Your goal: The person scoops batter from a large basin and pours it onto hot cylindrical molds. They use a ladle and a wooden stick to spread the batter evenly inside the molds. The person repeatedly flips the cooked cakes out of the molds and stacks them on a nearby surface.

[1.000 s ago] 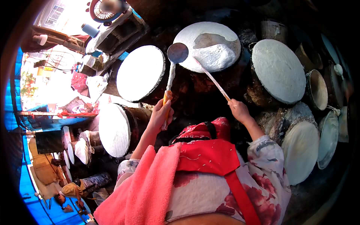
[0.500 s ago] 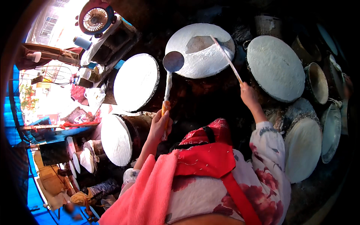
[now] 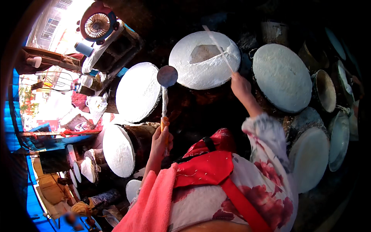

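My left hand [image 3: 163, 139] grips the orange handle of a long, white-coated ladle [image 3: 167, 76], whose round dark bowl is raised near the left lid. My right hand [image 3: 239, 87] grips a thin pale stick [image 3: 218, 46], slightly blurred, which reaches across the middle round white-coated lid [image 3: 195, 75]. That lid has a greyish patch [image 3: 205, 53] bordered by a fold in the white layer. A white disc [image 3: 135, 89] sits left of it, and a textured white disc [image 3: 280, 77] sits right of it. Whether the stick touches the surface I cannot tell.
More white discs on dark containers [image 3: 116, 150] lie at lower left, pale round pieces [image 3: 307, 158] at right. A small fan [image 3: 96, 25] and blue cylinder [image 3: 83, 48] stand upper left. An open metal vessel [image 3: 324, 91] is at far right; blue sheeting [image 3: 13, 112] lines the left.
My right hand has moved up and left, swinging the stick toward the lid's far edge. My left hand and ladle sit lower and further left in the picture, and the view has shifted.
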The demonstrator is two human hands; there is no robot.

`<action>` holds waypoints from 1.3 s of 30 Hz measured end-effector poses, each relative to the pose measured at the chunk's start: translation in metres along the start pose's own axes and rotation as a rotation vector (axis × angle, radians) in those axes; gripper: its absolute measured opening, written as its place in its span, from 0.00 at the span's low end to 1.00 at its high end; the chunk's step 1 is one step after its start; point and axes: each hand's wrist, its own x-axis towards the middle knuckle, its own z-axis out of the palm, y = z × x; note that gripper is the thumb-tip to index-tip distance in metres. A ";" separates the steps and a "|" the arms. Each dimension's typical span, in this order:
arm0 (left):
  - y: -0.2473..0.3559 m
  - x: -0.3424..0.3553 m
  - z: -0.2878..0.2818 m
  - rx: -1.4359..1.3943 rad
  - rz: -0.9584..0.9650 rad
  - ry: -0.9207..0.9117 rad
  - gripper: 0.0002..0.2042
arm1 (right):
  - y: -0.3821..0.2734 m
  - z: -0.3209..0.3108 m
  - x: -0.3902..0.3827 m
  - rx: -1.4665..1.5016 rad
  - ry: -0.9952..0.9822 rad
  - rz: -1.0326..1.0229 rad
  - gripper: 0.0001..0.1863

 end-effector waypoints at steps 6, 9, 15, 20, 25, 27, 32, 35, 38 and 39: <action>0.006 0.000 0.000 -0.021 -0.030 -0.047 0.18 | -0.007 -0.012 -0.062 -0.100 -0.112 0.328 0.08; 0.013 -0.001 0.010 -0.006 -0.022 -0.071 0.18 | -0.023 0.005 -0.053 -0.049 -0.082 0.131 0.09; 0.018 -0.002 0.002 -0.040 -0.032 -0.099 0.19 | 0.002 -0.015 -0.055 -0.064 -0.088 0.268 0.11; 0.026 -0.007 0.002 -0.057 -0.081 -0.119 0.20 | -0.013 -0.023 -0.046 -0.060 -0.122 0.188 0.12; 0.026 0.001 -0.003 -0.086 -0.078 -0.168 0.20 | -0.004 -0.016 -0.051 -0.137 -0.138 0.175 0.11; 0.028 0.003 -0.003 -0.095 -0.093 -0.169 0.20 | -0.015 -0.013 -0.053 -0.175 -0.191 0.068 0.09; 0.029 0.006 -0.005 -0.139 -0.096 -0.209 0.19 | -0.022 -0.021 -0.066 -0.127 -0.165 0.333 0.11; 0.034 0.007 0.002 -0.145 -0.111 -0.236 0.19 | -0.047 0.016 -0.067 -0.135 -0.191 0.206 0.10; 0.038 0.006 0.005 -0.206 -0.113 -0.229 0.18 | -0.056 0.010 -0.051 -0.138 -0.150 0.141 0.10; 0.038 0.005 0.006 -0.227 -0.110 -0.228 0.18 | -0.052 0.005 -0.048 -0.139 -0.126 0.147 0.09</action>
